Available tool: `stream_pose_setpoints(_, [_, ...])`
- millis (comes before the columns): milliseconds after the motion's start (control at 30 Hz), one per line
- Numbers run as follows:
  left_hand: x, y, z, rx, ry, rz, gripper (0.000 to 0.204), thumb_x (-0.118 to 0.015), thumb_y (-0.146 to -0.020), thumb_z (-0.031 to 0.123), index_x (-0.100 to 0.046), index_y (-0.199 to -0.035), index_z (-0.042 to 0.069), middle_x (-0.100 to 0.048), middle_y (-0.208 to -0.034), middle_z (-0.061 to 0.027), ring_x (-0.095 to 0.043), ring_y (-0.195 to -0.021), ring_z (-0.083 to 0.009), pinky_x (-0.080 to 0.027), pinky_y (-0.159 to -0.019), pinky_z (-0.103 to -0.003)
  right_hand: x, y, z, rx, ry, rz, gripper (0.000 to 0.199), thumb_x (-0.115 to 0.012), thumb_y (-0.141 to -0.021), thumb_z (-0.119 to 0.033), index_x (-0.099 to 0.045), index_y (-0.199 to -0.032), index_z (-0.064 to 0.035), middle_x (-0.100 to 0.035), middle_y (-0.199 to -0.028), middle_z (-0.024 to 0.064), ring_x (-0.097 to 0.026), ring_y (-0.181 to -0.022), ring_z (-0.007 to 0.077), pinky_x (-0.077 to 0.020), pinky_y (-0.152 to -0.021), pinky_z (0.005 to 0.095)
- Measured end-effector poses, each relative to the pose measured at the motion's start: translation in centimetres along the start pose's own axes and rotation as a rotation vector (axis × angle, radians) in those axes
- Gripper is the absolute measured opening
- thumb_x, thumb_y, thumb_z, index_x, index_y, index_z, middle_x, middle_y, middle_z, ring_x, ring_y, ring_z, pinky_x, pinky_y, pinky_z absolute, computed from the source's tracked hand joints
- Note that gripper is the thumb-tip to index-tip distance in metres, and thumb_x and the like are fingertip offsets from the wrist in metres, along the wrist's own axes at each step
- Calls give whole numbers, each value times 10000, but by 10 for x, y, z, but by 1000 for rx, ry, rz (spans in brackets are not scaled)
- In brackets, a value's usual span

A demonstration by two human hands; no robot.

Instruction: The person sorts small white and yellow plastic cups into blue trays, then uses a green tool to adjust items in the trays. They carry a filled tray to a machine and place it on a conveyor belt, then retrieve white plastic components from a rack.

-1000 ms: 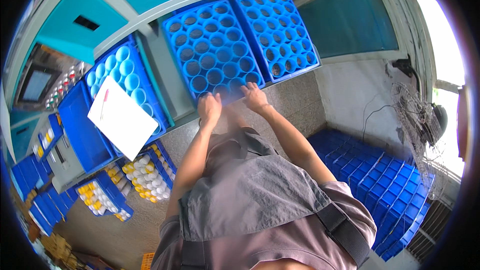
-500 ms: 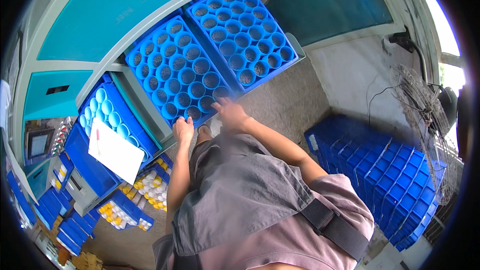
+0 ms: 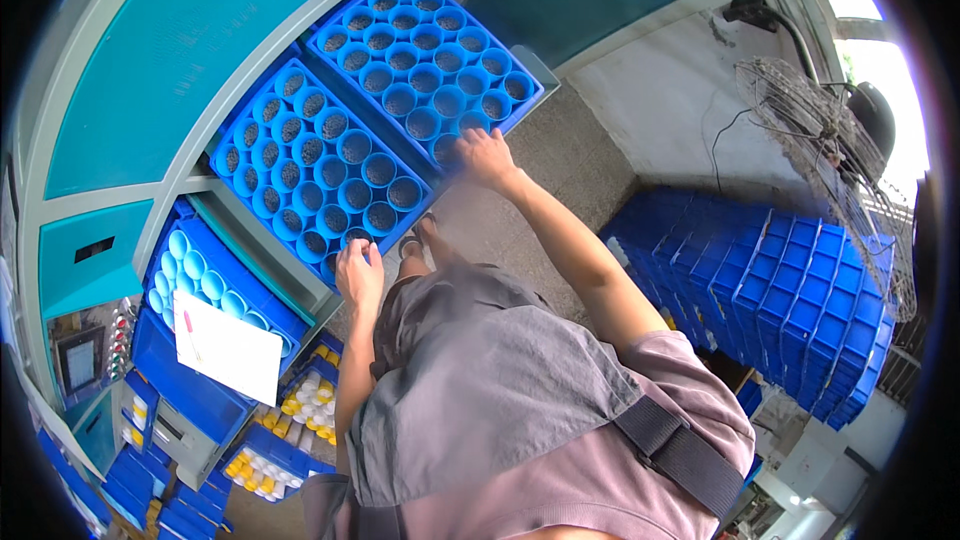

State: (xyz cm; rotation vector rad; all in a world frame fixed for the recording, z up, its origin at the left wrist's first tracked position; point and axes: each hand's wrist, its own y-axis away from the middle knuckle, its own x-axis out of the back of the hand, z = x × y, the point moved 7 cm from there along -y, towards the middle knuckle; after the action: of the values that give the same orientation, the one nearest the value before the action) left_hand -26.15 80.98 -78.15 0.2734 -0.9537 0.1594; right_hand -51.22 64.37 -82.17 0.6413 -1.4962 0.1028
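Note:
My left hand is at the near edge of the left blue tray, its fingers curled over the rim beside the nearest cups. Farther right, my right hand reaches to the near corner of the right blue tray. Its bent fingers lie spread on the rim beside a cup, and the fingertips are partly hidden. Both trays hold rows of round blue cups, many with dark grey grains inside. The trays sit side by side in the opening of a teal and grey machine.
Left, a white sheet with a red pen lies over another tray of blue cups. Below are bins of white and yellow pieces. Stacked blue crates and a wire-caged fan stand on the right.
My right hand has moved from the left tray's near edge to the right tray's near corner. My left hand stays at the left tray. The whole view has shifted.

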Motion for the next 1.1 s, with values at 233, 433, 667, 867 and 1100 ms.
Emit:
stream_pose_setpoints(233, [-4,13,-30,-75,1,59,188,-667,-851,163,-650,-952,5,-673,-904,-166,-616,-907,-361,-489,-801,-441,-14,5,-5,6,114,35,325,-710,-760,-364,-661,-1029,-188,-592,-1104,63,-562,-1067,247,-423,-889,435])
stream_pose_setpoints(433, [-13,20,-51,-180,39,129,255,-695,-815,137,-654,-1031,8,-623,-1012,-210,-564,-981,-395,-450,-878,-469,11,108,-11,-146,-265,429,476,-684,-766,-159,-546,-1220,-128,-508,-1283,125,-459,-1247,300,-435,-949,475])
stream_pose_setpoints(667, [-25,17,-73,-389,30,87,178,-667,-782,107,-633,-928,11,-575,-924,-175,-530,-935,-382,-401,-883,-474,-11,333,55,-688,-535,621,396,-722,-824,-248,-601,-1159,-75,-597,-1178,143,-551,-1142,328,-469,-932,439])
stream_pose_setpoints(867, [-37,26,-48,-674,-158,417,280,-645,-782,414,-643,-846,142,-590,-871,-122,-543,-833,-351,-429,-764,-495,-18,525,91,-1203,-756,1070,269,-654,-865,-227,-647,-1048,-31,-683,-1039,164,-651,-989,304,-509,-867,414])
stream_pose_setpoints(1100, [-81,83,28,-887,-75,289,377,-633,-792,461,-620,-935,113,-584,-885,-138,-536,-847,-373,-425,-781,-500,51,639,57,-1038,-878,1474,157,-716,-849,-197,-673,-869,-47,-674,-739,51,-616,-691,105,-488,-620,296])
